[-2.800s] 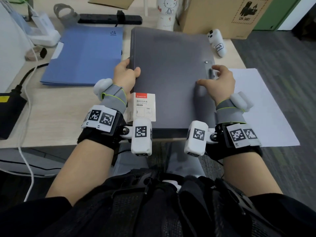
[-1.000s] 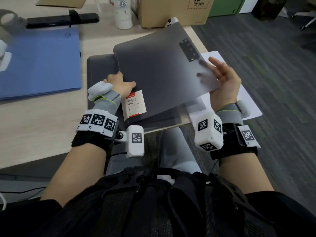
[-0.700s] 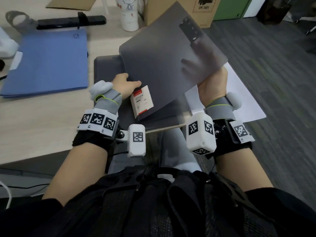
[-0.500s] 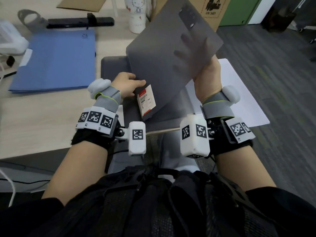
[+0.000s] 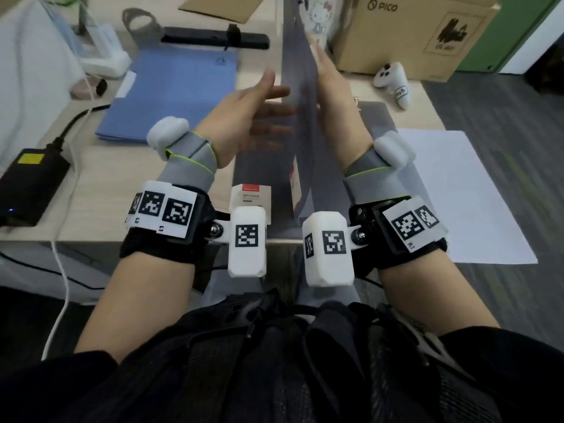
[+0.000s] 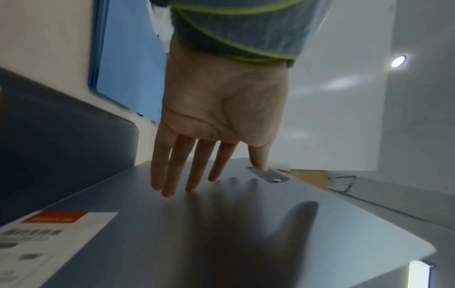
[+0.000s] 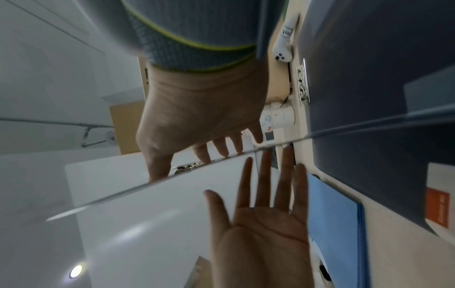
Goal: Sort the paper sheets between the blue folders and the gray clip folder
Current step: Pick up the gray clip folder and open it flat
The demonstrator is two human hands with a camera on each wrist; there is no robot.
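Note:
The gray clip folder's cover [image 5: 297, 87] stands nearly upright over its base [image 5: 377, 123] on the desk, edge-on in the head view. My right hand [image 5: 332, 96] lies flat against the cover's right face, fingers straight. My left hand [image 5: 253, 114] is open, its fingertips [image 6: 169, 187] touching the cover's left face [image 6: 221, 233]. Through the translucent cover the right wrist view shows the left palm [image 7: 261, 224] beyond my right hand [image 7: 197, 117]. A blue folder [image 5: 174, 96] lies shut at the left. One white paper sheet [image 5: 464, 193] lies to the right, overhanging the desk edge.
A cardboard box [image 5: 412, 32], a white controller [image 5: 393, 83] and a cartoon cup [image 5: 320, 16] stand behind the folder. A black bar [image 5: 213, 41] lies beyond the blue folder. A black power adapter [image 5: 30, 184] with cables sits at the left edge.
The cover has swung up from flat on the desk to nearly upright, pushed by my right hand. My left hand left the folder's left edge and rose to the cover's outer face.

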